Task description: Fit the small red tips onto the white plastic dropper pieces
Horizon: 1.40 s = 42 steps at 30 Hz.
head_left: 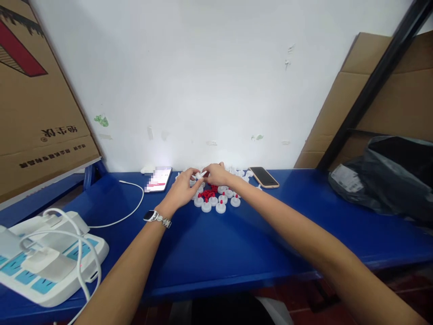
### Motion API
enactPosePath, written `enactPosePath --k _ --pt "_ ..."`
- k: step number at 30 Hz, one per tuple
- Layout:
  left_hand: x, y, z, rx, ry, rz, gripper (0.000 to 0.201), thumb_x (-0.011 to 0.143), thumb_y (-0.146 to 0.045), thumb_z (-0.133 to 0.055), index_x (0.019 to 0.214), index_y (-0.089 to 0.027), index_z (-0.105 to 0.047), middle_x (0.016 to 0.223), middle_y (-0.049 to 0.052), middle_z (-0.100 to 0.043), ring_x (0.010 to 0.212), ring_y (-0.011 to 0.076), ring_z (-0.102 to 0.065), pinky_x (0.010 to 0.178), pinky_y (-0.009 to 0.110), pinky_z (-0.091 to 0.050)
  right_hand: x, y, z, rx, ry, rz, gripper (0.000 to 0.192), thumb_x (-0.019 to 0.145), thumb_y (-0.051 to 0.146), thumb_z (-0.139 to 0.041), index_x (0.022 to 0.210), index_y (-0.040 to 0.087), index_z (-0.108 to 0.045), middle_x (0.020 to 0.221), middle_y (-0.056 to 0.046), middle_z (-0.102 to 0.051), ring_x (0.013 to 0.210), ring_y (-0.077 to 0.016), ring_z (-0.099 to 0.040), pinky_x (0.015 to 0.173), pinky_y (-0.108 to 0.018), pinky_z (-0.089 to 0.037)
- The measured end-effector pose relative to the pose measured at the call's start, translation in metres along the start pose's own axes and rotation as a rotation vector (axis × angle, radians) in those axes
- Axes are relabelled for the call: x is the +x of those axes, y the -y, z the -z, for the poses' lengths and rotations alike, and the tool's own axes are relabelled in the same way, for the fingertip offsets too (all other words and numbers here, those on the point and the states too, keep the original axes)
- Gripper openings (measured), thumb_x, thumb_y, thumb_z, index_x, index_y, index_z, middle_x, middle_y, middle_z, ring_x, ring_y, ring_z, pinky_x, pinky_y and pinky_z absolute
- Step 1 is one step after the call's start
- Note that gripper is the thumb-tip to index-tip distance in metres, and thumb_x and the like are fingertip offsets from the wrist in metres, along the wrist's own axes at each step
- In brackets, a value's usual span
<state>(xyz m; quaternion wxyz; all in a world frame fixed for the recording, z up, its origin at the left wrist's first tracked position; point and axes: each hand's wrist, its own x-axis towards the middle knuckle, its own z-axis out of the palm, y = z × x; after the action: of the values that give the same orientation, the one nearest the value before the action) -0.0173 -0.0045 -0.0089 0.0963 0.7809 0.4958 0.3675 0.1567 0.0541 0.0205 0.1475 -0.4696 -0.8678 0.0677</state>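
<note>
While both arms stretch toward the back edge of the blue table point(219, 253), the head view shows the left hand point(182, 187) and the right hand point(216, 174) meeting over a cluster of small parts. Between their fingertips sits one small white piece point(202, 174), pinched from both sides; both hands are closed narrowly on it, though it is too small to tell exactly how each finger lies. Just below the hands a heap of red beads point(208, 194) rests on the table, ringed toward the front by white caps point(220, 203), some with a red dot on top. More white parts lie behind the hands near the wall.

A lit phone point(158, 179) lies just left of the hands with a white cable point(133, 203) running from it toward the left edge, where a power strip point(50, 262) sits at the front corner. A dark phone point(264, 177) lies just right of the pile, and a grey bag point(385, 180) rests at the right end.

By my judgement the step in hand is fitting one piece together at the fingertips. The next move calls for a steady pinch and fine alignment.
</note>
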Motion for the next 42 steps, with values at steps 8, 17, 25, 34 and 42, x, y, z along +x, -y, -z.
enactPosePath --k 8,17,25,34,42 --pt "0.000 -0.006 0.002 0.002 0.003 0.012 0.037 0.091 -0.042 -0.053 0.119 -0.019 -0.057 0.101 0.010 -0.067 0.092 0.0242 -0.064 0.079 0.038 -0.050 -0.040 -0.017 0.009 -0.170 -0.048 0.049 0.017 0.081 0.033 -0.062 0.086 0.021 -0.075 0.090 -0.009 -0.070 0.099 -0.0282 -0.052 0.088 -0.041 -0.026" --pt "0.000 -0.004 -0.002 0.004 -0.006 -0.042 0.035 0.092 -0.042 -0.052 0.118 -0.019 -0.058 0.106 0.009 -0.066 0.100 0.0246 -0.062 0.083 0.038 -0.050 -0.013 -0.013 -0.001 -0.387 -0.040 0.141 0.023 0.082 0.032 -0.064 0.095 0.018 -0.076 0.101 -0.017 -0.068 0.105 -0.0324 -0.051 0.091 -0.045 -0.026" --pt "0.001 -0.003 0.000 -0.001 0.007 -0.026 0.035 0.092 -0.041 -0.052 0.118 -0.018 -0.058 0.103 0.009 -0.066 0.099 0.0244 -0.061 0.080 0.037 -0.050 -0.007 -0.019 -0.003 -0.313 -0.041 0.139 0.014 0.079 0.025 -0.065 0.082 0.015 -0.074 0.100 -0.016 -0.069 0.108 -0.0322 -0.052 0.094 -0.046 -0.029" --pt "-0.001 -0.023 0.000 -0.114 0.005 -0.070 0.038 0.096 -0.045 -0.047 0.121 -0.018 -0.056 0.099 0.008 -0.065 0.091 0.0219 -0.062 0.077 0.035 -0.049 -0.057 -0.016 0.004 1.056 -0.322 -0.080 0.025 0.077 0.039 -0.072 0.083 0.016 -0.064 0.072 -0.003 -0.070 0.060 -0.0130 -0.058 0.060 -0.027 -0.044" --pt "-0.004 -0.040 -0.008 -0.219 0.019 -0.102 0.040 0.097 -0.049 -0.044 0.122 -0.019 -0.054 0.096 0.005 -0.064 0.085 0.0190 -0.062 0.074 0.032 -0.048 -0.074 -0.002 0.001 1.343 -0.362 -0.103 0.037 0.065 0.048 -0.081 0.078 0.016 -0.068 0.070 -0.002 -0.068 0.061 -0.0118 -0.055 0.062 -0.027 -0.043"
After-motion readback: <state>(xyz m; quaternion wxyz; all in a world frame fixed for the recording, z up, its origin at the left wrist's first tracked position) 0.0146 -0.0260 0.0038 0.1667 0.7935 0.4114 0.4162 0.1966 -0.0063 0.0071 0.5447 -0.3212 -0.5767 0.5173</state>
